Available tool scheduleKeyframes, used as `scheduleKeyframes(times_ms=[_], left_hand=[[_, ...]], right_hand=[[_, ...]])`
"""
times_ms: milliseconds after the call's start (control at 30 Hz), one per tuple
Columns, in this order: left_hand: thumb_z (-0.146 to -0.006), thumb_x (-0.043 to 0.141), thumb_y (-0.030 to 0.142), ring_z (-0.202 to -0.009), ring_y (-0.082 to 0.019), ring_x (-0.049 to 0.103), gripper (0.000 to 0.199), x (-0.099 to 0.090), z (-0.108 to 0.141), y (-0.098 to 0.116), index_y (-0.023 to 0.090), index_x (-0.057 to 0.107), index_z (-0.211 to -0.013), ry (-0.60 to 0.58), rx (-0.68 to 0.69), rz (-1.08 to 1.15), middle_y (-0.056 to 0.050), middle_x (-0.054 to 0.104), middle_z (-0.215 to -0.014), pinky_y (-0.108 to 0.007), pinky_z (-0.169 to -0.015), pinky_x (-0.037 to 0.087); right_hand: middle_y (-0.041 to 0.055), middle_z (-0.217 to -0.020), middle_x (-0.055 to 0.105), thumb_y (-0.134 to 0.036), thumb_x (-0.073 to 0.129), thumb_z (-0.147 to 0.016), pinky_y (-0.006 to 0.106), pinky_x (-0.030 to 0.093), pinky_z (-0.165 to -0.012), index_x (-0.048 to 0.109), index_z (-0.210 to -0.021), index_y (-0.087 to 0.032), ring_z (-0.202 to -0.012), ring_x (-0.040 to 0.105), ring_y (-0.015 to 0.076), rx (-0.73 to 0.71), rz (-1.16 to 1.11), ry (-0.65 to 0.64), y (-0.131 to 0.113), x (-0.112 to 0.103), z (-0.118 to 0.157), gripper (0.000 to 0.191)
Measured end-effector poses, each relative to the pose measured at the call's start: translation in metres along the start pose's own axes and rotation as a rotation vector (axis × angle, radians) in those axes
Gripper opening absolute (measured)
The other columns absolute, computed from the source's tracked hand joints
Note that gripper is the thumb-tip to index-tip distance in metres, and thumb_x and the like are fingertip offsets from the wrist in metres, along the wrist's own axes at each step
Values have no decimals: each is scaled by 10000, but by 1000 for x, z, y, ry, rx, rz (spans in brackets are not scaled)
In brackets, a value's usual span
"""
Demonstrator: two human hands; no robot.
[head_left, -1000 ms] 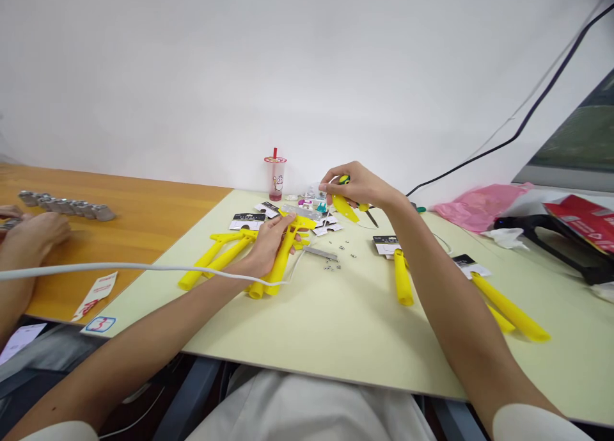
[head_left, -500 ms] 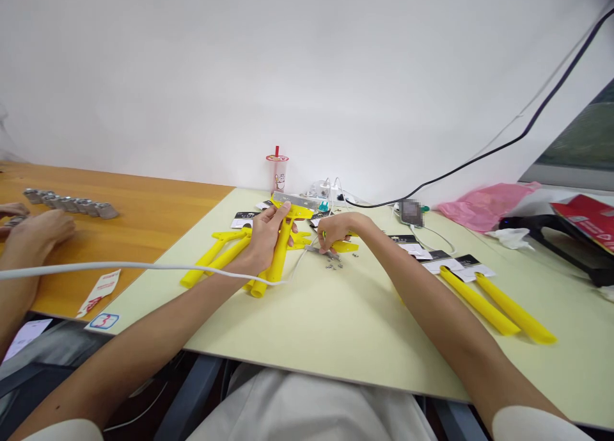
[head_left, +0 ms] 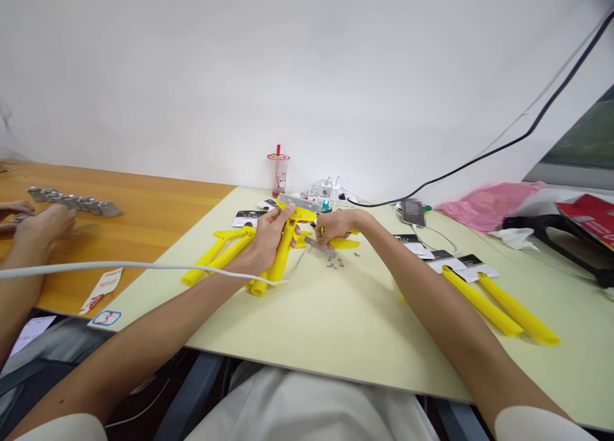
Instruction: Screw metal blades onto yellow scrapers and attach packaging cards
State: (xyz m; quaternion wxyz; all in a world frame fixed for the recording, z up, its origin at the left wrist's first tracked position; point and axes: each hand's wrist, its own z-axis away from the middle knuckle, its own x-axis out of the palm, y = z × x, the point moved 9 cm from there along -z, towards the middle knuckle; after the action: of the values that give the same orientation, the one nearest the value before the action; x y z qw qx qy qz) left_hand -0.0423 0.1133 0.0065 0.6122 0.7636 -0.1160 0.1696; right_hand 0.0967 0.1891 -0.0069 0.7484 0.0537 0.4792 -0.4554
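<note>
My left hand (head_left: 269,236) is closed around a yellow scraper (head_left: 283,252), whose wide head carries a flat metal blade (head_left: 298,203) at the top; the thumb lies against the head. Slightly to the right, my right hand (head_left: 334,226) is closed and reaches down, its fingers pinching a loose grey metal blade (head_left: 322,247). That strip slants down towards several small screws (head_left: 336,262) on the table. A yellow scraper head (head_left: 346,243) shows partly behind the right hand. More yellow scrapers (head_left: 211,262) lie left of my left forearm.
Two yellow handles (head_left: 482,300) lie at the right beside black-and-white cards (head_left: 458,265). A lidded cup (head_left: 279,175) stands by the wall. A white cable (head_left: 144,265) crosses above my left forearm. At the far left, another person's hands (head_left: 48,226) are near metal parts (head_left: 77,202).
The loose blade at my right hand has turned from nearly flat to a steeper slant. My left hand keeps its hold on the scraper. The whole view has shifted slightly.
</note>
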Motion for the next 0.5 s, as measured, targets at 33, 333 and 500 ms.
scheduleKeyframes(times_ms=[33, 333, 500], left_hand=[[-716, 1012, 602, -598, -117, 645, 574, 0, 0, 0, 173, 687, -915, 0, 1, 3, -58, 767, -874, -216, -400, 494], [-759, 995, 549, -567, -116, 653, 521, -2, 0, 3, 159, 703, -943, 30, -9, 40, -58, 770, -829, -219, -411, 476], [-792, 984, 529, -566, -116, 648, 479, 0, 1, 0, 175, 703, -952, -1, -29, 46, -39, 754, -816, -218, -423, 479]], right_hand=[[-4, -634, 633, -558, 898, -750, 298, 288, -460, 777, -811, -158, -510, 425, 119, -7, -22, 36, -1, -4, 2, 422], [56, -844, 778, -610, 821, -867, 277, 368, -463, 710, -901, -187, -541, 454, 117, -71, -236, 347, -5, -21, -10, 438], [58, -851, 773, -593, 866, -866, 261, 371, -457, 699, -983, -202, -543, 453, 117, -69, -338, 380, -13, -15, -18, 441]])
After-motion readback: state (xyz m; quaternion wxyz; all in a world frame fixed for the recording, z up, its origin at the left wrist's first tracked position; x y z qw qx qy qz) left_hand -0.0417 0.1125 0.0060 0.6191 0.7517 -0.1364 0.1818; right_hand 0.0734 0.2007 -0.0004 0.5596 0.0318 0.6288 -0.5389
